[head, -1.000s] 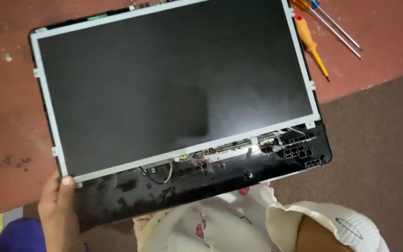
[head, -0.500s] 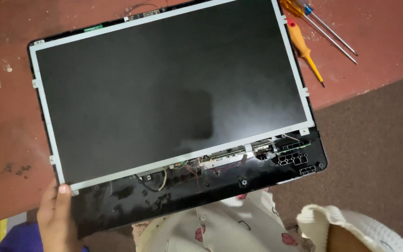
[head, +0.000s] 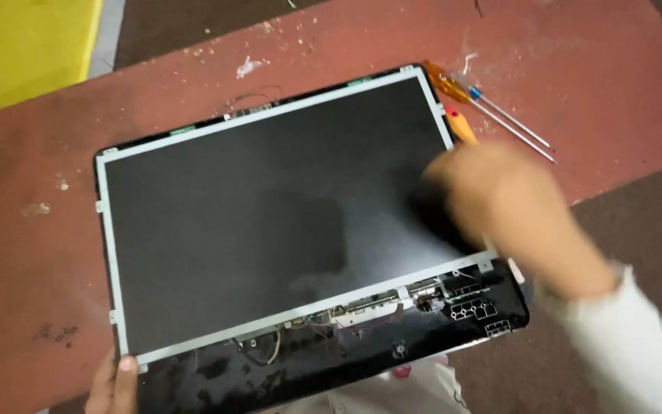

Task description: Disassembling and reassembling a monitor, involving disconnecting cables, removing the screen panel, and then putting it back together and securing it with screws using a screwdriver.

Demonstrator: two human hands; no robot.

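Note:
A bare laptop screen panel (head: 270, 222) with a silver frame lies in its black back cover (head: 331, 368) on a reddish table (head: 607, 69). Small circuit parts and wires show along the cover's lower strip. My left hand (head: 113, 383) grips the cover's lower left corner, thumb on top. My right hand (head: 507, 207), blurred by motion, hovers over the panel's right edge, beside the orange-handled screwdriver (head: 460, 126); whether it holds anything is unclear.
Two more screwdrivers (head: 499, 115), one orange-handled and one with a blue handle, lie at the panel's top right corner. A yellow surface (head: 24, 46) sits at the top left. The table's near edge runs at the right, above a grey-brown floor (head: 637, 215).
My right hand has come up from below into view and swept over the panel's right edge. The view has shifted, showing more table above. My left hand keeps its grip.

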